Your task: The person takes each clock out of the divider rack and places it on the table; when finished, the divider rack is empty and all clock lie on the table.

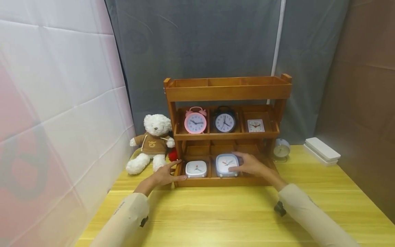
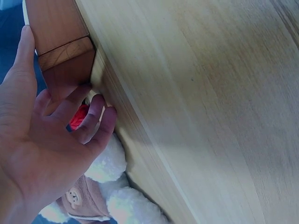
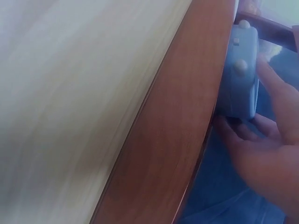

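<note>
Loading of the wooden rack (image 1: 228, 93), apparently well advanced: four clocks (image 1: 196, 169) sit in compartments; the blue clock (image 1: 226, 161) — lower middle compartment — is pinched between the right hand's (image 1: 251, 165) thumb and fingers, unreleased. The left hand's (image 1: 162, 175) fingers, spread, grip the rack's lower left corner. A round clock (image 1: 281, 150) stands outside.

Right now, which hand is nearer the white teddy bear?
The left hand: it grips the end of the wooden rack, just right of the bear; the right hand is farther right, holding the blue-framed clock.
</note>
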### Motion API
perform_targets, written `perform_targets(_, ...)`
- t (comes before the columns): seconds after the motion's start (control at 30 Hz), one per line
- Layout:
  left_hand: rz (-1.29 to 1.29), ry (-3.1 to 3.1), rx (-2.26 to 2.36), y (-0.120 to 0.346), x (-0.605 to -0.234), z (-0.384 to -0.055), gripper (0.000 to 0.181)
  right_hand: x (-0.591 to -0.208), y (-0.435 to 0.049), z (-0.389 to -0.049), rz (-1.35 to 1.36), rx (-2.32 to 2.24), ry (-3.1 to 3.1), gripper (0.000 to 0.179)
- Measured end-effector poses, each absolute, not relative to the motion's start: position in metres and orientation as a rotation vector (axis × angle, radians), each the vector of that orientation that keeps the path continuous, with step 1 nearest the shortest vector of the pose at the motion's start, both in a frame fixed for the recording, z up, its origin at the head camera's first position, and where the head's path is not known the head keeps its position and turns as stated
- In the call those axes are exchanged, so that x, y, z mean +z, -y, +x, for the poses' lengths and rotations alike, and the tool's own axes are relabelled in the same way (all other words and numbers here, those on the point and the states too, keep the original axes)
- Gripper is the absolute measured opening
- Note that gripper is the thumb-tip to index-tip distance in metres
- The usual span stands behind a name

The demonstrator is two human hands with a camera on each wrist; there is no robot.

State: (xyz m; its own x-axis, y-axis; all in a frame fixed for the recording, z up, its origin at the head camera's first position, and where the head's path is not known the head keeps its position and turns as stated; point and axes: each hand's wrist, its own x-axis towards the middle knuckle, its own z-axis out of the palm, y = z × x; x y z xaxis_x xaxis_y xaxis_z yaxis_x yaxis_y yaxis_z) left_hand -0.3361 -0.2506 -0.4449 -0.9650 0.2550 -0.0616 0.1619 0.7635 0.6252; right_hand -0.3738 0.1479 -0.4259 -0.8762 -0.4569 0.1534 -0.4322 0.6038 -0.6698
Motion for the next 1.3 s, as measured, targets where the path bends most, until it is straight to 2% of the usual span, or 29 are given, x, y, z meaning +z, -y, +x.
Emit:
perform_targets(0.13, 0.33, -2.803, 1.002, 0.251, -0.444, -0.336, 0.098, -0.427, -0.149, -0.373, -0.792, -1.181, -2.725, 0.087)
perform_targets(0.47, 0.335, -2.801, 1.028, 0.249, -0.444, -0.335, 0.098, -0.435, -0.156, -0.373, -0.856, -1.4, -2.612, 0.077)
perform_targets(0.77, 0.34, -2.798, 1.041, 0.25, -0.445, -0.335, 0.098, -0.437, -0.157, -0.364, -0.976, -1.534, -2.583, 0.055)
perform_targets(1.07, 0.347, -2.788, 1.049, 0.25, -0.447, -0.334, 0.099, -0.443, -0.158, -0.352, -1.11, -1.469, -2.713, 0.064)
perform_targets(1.3, 0.353, -2.796, 1.05, 0.25, -0.448, -0.335, 0.098, -0.447, -0.159, -0.353, -1.222, -1.498, -2.772, 0.062)
